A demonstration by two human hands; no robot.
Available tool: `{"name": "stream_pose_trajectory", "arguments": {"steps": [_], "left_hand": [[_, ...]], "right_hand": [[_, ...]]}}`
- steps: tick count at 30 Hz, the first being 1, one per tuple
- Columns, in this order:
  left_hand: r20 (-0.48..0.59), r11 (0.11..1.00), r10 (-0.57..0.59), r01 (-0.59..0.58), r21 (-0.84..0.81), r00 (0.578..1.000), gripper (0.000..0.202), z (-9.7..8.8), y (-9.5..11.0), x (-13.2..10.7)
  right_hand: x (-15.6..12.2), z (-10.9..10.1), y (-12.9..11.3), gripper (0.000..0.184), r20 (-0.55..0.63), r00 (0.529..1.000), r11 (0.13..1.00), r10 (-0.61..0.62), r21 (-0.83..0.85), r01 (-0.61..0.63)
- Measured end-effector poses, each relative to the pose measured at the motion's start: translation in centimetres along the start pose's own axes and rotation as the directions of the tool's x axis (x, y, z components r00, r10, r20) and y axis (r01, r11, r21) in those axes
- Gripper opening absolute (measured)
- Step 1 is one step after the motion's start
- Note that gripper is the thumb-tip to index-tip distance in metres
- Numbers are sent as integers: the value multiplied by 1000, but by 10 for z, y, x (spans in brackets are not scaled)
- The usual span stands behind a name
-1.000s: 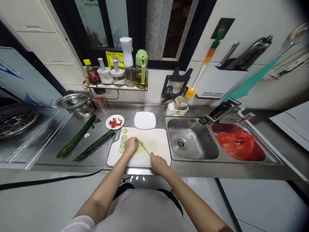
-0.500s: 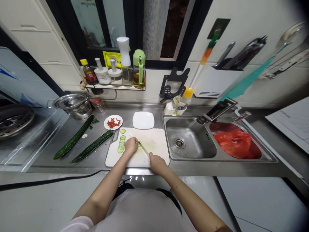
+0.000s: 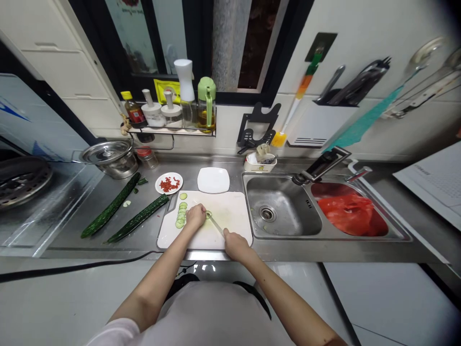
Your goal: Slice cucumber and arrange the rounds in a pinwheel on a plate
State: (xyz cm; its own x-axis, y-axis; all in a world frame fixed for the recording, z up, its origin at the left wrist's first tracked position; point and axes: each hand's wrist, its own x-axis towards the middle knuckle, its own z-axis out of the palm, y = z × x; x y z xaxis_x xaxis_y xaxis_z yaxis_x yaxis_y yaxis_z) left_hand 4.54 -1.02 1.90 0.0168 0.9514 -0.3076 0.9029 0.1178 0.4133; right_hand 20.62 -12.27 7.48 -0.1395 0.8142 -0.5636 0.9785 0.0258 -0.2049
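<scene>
Stainless-steel counter point(image 3: 144, 238) bears a white plastic cutting board point(image 3: 234, 211); at its middle the curled left hand point(image 3: 195, 216) pins a short green cucumber stub point(image 3: 208, 214), probably firm yet wet-slippery, best pinched by its skin, while the right hand point(image 3: 235, 245), fist closed, grips a slim steel knife point(image 3: 216, 224).

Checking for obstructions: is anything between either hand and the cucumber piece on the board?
Nothing visible. The left hand holds the cucumber piece, and the knife in the right hand meets it directly across bare cutting board.
</scene>
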Motion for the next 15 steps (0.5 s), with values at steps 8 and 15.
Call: {"name": "stream_pose_trajectory", "arguments": {"steps": [8,15], "left_hand": [[55,992,12,-6,-123,998,17,2,-6,6],[50,997,49,-45,-64,998,18,0,-6,8]], "right_hand": [[0,0,2,33,-2,1000,1000,10,12,-10],[4,-2,-3,35,-16,1000,1000,0,-2,0]]}}
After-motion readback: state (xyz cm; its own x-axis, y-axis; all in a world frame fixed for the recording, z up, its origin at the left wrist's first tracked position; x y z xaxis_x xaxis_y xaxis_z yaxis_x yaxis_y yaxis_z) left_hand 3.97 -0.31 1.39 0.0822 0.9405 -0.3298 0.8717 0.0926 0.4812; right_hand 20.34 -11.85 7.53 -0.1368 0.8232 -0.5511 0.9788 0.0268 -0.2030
